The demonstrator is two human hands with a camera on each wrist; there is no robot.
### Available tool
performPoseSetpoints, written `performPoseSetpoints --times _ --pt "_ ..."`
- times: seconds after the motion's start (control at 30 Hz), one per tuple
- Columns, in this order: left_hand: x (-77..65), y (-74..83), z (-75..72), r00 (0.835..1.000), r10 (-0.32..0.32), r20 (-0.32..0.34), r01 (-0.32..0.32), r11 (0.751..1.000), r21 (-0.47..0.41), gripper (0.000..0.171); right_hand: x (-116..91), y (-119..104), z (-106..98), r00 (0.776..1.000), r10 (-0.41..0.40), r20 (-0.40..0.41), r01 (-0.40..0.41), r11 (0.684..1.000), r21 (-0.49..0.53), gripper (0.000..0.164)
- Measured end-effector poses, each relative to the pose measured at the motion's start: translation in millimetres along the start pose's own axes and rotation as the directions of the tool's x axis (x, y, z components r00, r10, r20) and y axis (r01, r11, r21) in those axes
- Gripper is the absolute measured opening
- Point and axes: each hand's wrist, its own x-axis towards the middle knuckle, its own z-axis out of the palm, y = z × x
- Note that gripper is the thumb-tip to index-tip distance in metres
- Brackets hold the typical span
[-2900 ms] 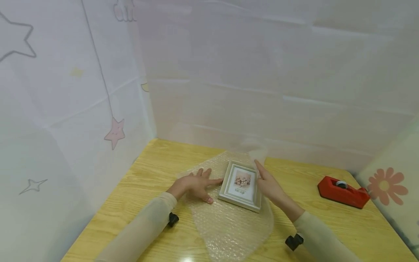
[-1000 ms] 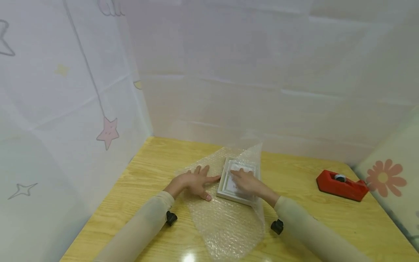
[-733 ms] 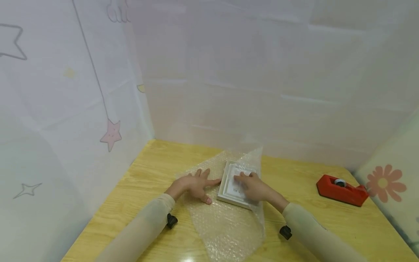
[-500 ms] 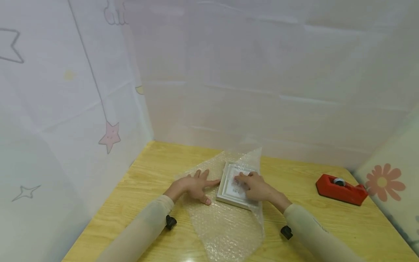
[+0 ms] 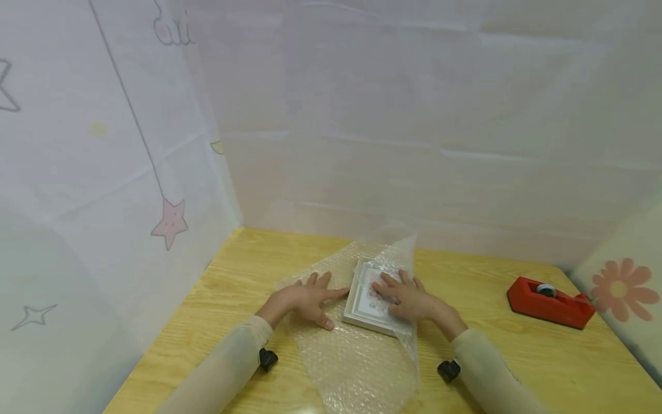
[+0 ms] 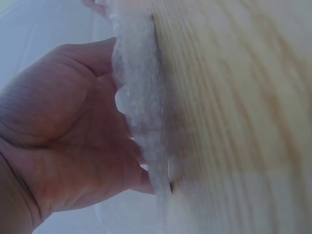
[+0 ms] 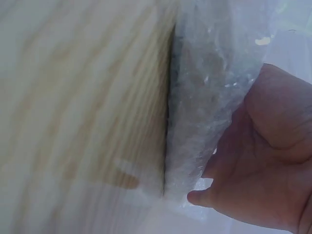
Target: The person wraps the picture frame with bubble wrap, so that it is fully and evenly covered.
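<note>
A picture frame (image 5: 368, 329) with a pale border lies on a sheet of bubble wrap (image 5: 357, 368) on the table. The sheet's right side is folded over the frame, covering much of its front. My right hand (image 5: 414, 300) rests with spread fingers on this folded flap, over the picture. On the left, my left hand (image 5: 307, 300) lies on the flat part of the sheet, fingers spread, one finger reaching the frame's left edge. In the left wrist view its fingertips press the bubble wrap (image 6: 141, 87). The right wrist view shows the wrapped side (image 7: 200, 87) beside my palm.
A red tape dispenser (image 5: 550, 305) with a roll of tape stands at the right of the wooden table (image 5: 465, 368). Printed cloth walls (image 5: 331, 144) rise behind the table and at both sides. A dark camera (image 5: 449, 371) is strapped at each wrist.
My right hand has brought the right side of the bubble wrap over the frame. Its bent fingers have since spread out on the flap. My left hand has stayed in place.
</note>
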Motion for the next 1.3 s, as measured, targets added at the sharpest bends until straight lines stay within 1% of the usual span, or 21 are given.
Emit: performPoseSetpoints --times 0.2,0.33,0.4,0.53,0.6,0.67,0.77,0.83,0.93,1.03,1.13,1.23,1.3 --pt "2.4 -3.0 -1.4 1.000 0.010 -0.004 -0.010 1.000 0.000 0.092 -3 -4 -7 1.000 0.008 0.003 -0.008 1.000 -0.028 0.063" --pt "1.1 -6.6 -4.7 1.000 0.012 -0.003 -0.013 1.000 -0.017 0.091 -1 -6 -10 1.000 -0.004 0.004 0.004 0.999 -0.043 0.063" --pt "-0.4 -8.6 -6.9 1.000 0.025 -0.007 -0.025 0.999 -0.024 0.089 0 -7 -12 1.000 -0.006 0.008 0.006 0.999 -0.045 0.063" --pt "-2.9 -17.2 -10.2 0.997 0.062 -0.045 -0.063 0.998 -0.031 0.079 1 -8 -12 1.000 -0.009 0.002 0.009 0.999 -0.036 0.062" --pt "-4.0 -23.6 -11.5 0.995 0.071 -0.074 -0.073 0.997 -0.016 0.073 1 -9 -11 1.000 -0.007 -0.001 0.007 1.000 -0.022 0.062" --pt "-5.2 -30.7 -13.3 0.993 0.053 -0.102 -0.054 0.998 -0.014 0.069 1 -10 -9 1.000 -0.008 0.002 0.008 1.000 -0.014 0.061" --pt "-7.5 -40.6 -17.0 0.989 -0.009 -0.150 0.003 0.999 -0.039 0.064 0 -11 -7 1.000 -0.010 0.011 0.010 1.000 -0.002 0.061" --pt "-9.1 -46.6 -20.5 0.982 -0.047 -0.184 0.032 0.996 -0.087 0.059 0 -11 -6 1.000 -0.014 0.012 0.014 1.000 0.000 0.061" --pt "-10.8 -54.0 -26.5 0.972 -0.077 -0.223 0.045 0.989 -0.144 0.056 0 -10 -5 1.000 -0.014 0.006 0.014 1.000 0.005 0.061" --pt "-12.1 -61.4 -31.2 0.966 -0.098 -0.238 0.054 0.982 -0.183 0.056 -1 -7 -5 1.000 -0.009 0.003 0.009 1.000 0.003 0.061" --pt "-12.3 -70.9 -32.1 0.962 -0.142 -0.234 0.083 0.966 -0.244 0.057 -2 -3 -3 1.000 -0.008 0.003 0.008 1.000 0.001 0.061" --pt "-11.8 -81.3 -31.5 0.961 -0.171 -0.219 0.101 0.950 -0.296 0.053 -3 0 0 1.000 -0.010 0.004 0.010 1.000 0.001 0.061" --pt "-12.4 -86.3 -32.5 0.964 -0.175 -0.200 0.101 0.937 -0.334 0.049 -4 1 2 1.000 -0.009 0.002 0.009 1.000 0.000 0.061"
